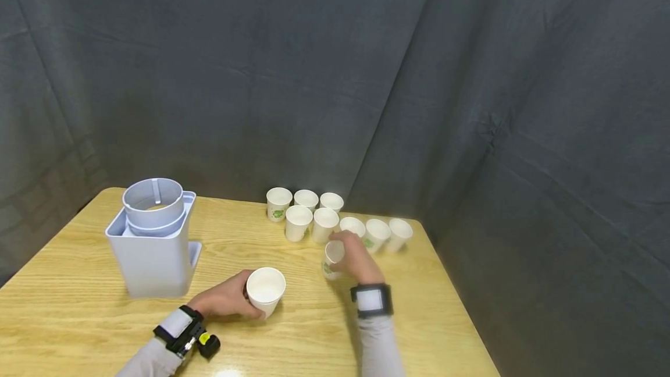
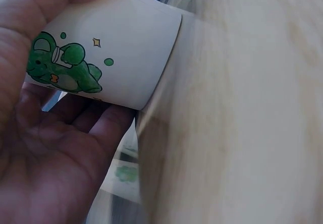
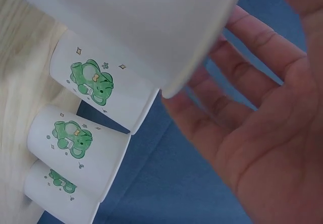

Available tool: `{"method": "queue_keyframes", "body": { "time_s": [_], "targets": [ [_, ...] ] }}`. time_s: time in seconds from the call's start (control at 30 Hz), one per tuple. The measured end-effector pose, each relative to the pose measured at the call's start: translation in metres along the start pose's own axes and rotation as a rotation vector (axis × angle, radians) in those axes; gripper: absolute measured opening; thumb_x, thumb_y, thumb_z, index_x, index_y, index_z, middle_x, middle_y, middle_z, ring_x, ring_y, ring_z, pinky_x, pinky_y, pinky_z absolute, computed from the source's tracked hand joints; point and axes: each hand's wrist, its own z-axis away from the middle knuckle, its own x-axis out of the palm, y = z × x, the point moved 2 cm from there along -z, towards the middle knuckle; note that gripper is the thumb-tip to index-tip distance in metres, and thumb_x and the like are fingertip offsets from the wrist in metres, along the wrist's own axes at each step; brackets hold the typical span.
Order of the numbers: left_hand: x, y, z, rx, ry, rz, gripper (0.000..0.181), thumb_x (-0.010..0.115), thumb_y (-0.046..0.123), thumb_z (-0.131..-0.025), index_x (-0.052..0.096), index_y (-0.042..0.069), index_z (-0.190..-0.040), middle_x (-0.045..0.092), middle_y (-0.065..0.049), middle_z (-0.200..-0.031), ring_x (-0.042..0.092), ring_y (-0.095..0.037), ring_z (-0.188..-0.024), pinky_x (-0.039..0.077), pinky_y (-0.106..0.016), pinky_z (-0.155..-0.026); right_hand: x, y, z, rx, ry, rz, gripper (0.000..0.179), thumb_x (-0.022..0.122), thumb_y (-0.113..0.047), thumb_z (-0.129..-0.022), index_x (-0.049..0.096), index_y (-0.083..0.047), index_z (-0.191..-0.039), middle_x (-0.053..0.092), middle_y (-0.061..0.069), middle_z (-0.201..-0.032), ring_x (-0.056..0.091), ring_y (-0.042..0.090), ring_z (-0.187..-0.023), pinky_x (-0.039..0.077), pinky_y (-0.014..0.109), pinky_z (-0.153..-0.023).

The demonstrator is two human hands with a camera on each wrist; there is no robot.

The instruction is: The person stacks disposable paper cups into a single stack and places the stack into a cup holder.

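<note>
My left hand (image 1: pixel 230 297) grips a white paper cup (image 1: pixel 266 290), upright and mouth up, near the front middle of the wooden table. In the left wrist view this cup (image 2: pixel 136 37) shows a green cartoon animal, with the thumb above and fingers beneath. Farther right, my right hand (image 1: pixel 357 258) has thumb and fingers about another paper cup (image 1: pixel 333 256), in front of the standing cups; both are blurred. The right wrist view shows that cup (image 3: pixel 141 22) close up, its rim by the fingers (image 3: pixel 242 62). Several similar cups (image 1: pixel 298 223) stand behind it.
A light grey-white box-shaped holder (image 1: pixel 152 263) with a round ring (image 1: pixel 153 208) on top stands at the left. Cups line the back of the table (image 1: pixel 434 307), the right end cup (image 1: pixel 400 233) near the edge. Dark grey curtains (image 1: pixel 251 74) hang behind and to the right.
</note>
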Motion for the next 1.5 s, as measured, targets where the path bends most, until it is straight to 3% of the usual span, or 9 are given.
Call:
{"method": "queue_keyframes", "body": {
  "time_s": [0.27, 0.5, 0.67, 0.93, 1.2, 1.5],
  "targets": [
    [0.0, 0.004, 0.001, 0.006, 0.009, 0.002, 0.076, 0.087, 0.009, -0.074, 0.05, -0.004, -0.139, 0.063, -0.011, -0.127, 0.058, -0.023, -0.116, 0.044, -0.037, -0.1, -0.004, -0.003, 0.002, 0.014, 0.0, 0.02, 0.068, 0.094, -0.011, -0.061, 0.069, 0.002, -0.123, 0.061, 0.017, -0.119, 0.06, 0.032, -0.107, 0.051, 0.05, -0.098],
    [0.0, 0.006, 0.002, 0.006, 0.002, 0.011, 0.077, 0.086, 0.007, -0.074, 0.048, -0.005, -0.14, 0.062, -0.013, -0.128, 0.057, -0.025, -0.117, 0.043, -0.04, -0.101, -0.011, -0.01, 0.004, -0.034, 0.062, 0.01, 0.057, 0.087, -0.021, -0.072, 0.068, 0.002, -0.121, 0.061, 0.016, -0.116, 0.06, 0.029, -0.102, 0.053, 0.044, -0.089],
    [0.0, 0.006, 0.001, 0.0, 0.005, 0.016, 0.079, 0.087, 0.007, -0.074, 0.047, -0.005, -0.141, 0.062, -0.013, -0.128, 0.057, -0.025, -0.117, 0.044, -0.04, -0.101, -0.02, -0.018, 0.006, -0.051, 0.108, 0.006, 0.058, 0.083, -0.026, -0.079, 0.065, 0.0, -0.127, 0.064, 0.018, -0.123, 0.06, 0.033, -0.112, 0.052, 0.048, -0.093],
    [-0.001, 0.007, 0.0, -0.008, 0.008, 0.014, 0.078, 0.087, 0.007, -0.074, 0.047, -0.005, -0.14, 0.062, -0.013, -0.128, 0.058, -0.024, -0.117, 0.044, -0.039, -0.1, -0.031, -0.03, 0.01, -0.062, 0.163, -0.017, 0.058, 0.082, -0.031, -0.08, 0.065, -0.002, -0.128, 0.064, 0.018, -0.125, 0.058, 0.034, -0.118, 0.048, 0.05, -0.101],
    [-0.002, 0.004, 0.001, -0.013, 0.017, -0.029, 0.077, 0.088, 0.01, -0.074, 0.05, -0.004, -0.139, 0.064, -0.011, -0.127, 0.058, -0.022, -0.116, 0.043, -0.039, -0.1, -0.031, -0.034, 0.01, -0.046, 0.228, -0.038, 0.058, 0.08, -0.038, -0.082, 0.066, -0.007, -0.129, 0.064, 0.014, -0.131, 0.055, 0.033, -0.127, 0.044, 0.05, -0.108],
    [0.0, 0.0, 0.001, 0.009, -0.003, -0.007, 0.075, 0.086, 0.009, -0.074, 0.05, -0.005, -0.138, 0.064, -0.012, -0.126, 0.058, -0.024, -0.115, 0.044, -0.039, -0.1, -0.03, -0.036, 0.011, -0.072, 0.271, -0.063, 0.055, 0.079, -0.038, -0.083, 0.067, -0.009, -0.128, 0.065, 0.013, -0.132, 0.058, 0.032, -0.125, 0.045, 0.049, -0.107]
  ]
}}
